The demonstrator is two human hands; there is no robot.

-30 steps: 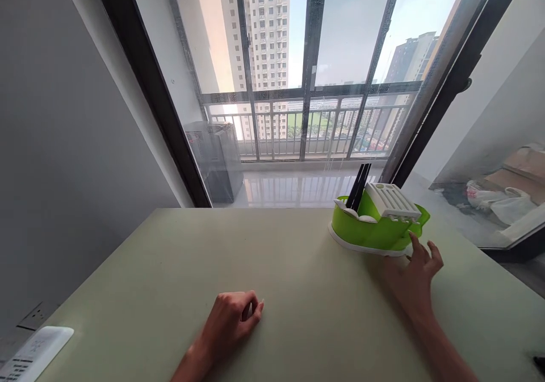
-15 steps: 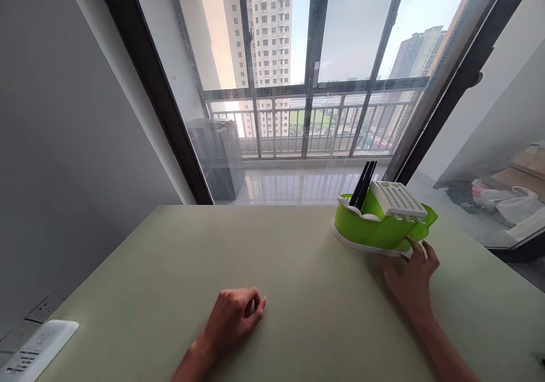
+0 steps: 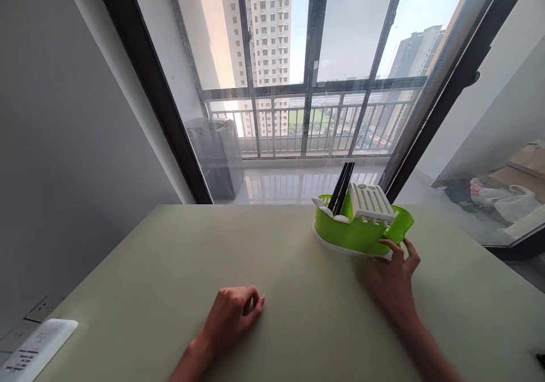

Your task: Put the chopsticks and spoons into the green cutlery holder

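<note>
A green and white utensil holder (image 3: 347, 235) stands on the right half of the table. It has a white slotted block (image 3: 373, 203) on top, with black chopsticks (image 3: 342, 189) and white spoons (image 3: 334, 212) in its left part. My right hand (image 3: 395, 277) grips the holder's near right end, its fingers bent against the green wall and its thumb low at the base. On the table surface, left of the holder and apart from it, my left hand (image 3: 238, 314) rests loosely curled, with nothing visible in it.
At the lower left of the pale green table (image 3: 238, 240) lies a white power strip (image 3: 40, 348). A glass sliding door stands beyond the table's far edge, with a grey cabinet (image 3: 217, 158) behind it. White bags (image 3: 511, 200) lie on the floor at the right.
The utensil holder has slid left across the table, and my right hand has moved left along with it. My left hand has stayed in nearly the same place.
</note>
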